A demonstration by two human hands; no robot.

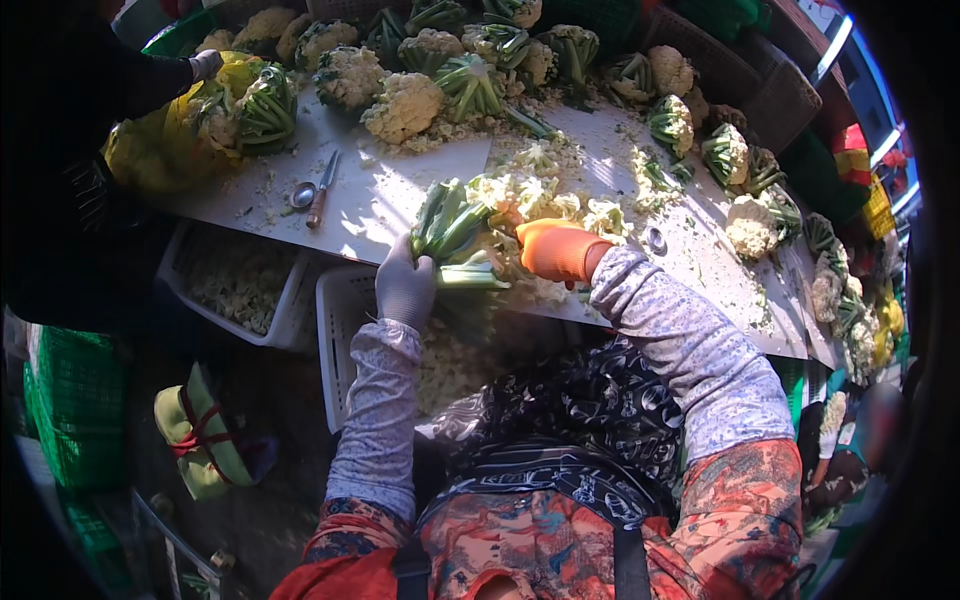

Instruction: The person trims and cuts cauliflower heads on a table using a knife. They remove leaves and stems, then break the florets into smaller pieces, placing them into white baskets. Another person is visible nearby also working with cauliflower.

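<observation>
My left hand [406,286], in a grey knit glove, grips a cauliflower's leafy stem end [454,229] at the near edge of the table. Pale cut florets [534,196] lie just beyond the leaves. Beside them is my right hand [556,250], in an orange glove with its fingers curled; whatever may be inside it is hidden. A thick, cut leaf stalk [471,276] sticks out to the right from under my left hand. Below both hands, partly in shadow, stands a white plastic crate [335,341] with florets in it.
Whole cauliflowers [403,107] line the far side of the white table [375,217]. A wooden-handled knife [322,191] and a metal spoon [302,195] lie at left; another spoon [655,241] lies at right. Another person's gloved hand [205,65] touches a yellow mesh bag [161,142].
</observation>
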